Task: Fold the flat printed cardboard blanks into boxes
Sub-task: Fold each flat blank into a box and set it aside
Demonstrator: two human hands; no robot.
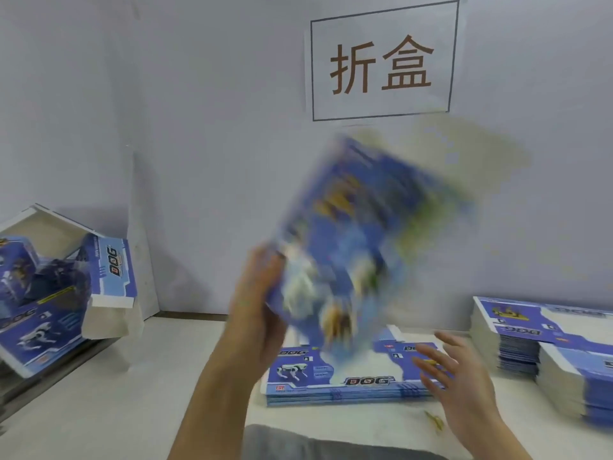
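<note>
One blank point(358, 240) is up in your left hand point(262, 300), gripped by its edge for folding; your right hand point(457, 380) hovers spread above the near stack point(331, 390) on the bench point(116, 410), ready to help.

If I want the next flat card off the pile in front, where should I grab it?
Probably by a free outer edge of the top blank, coming from the near right, where the open right hand hovers. The stack of blanks lies flat, so lift an edge. The left hand is gripping the blurred blank.
</note>
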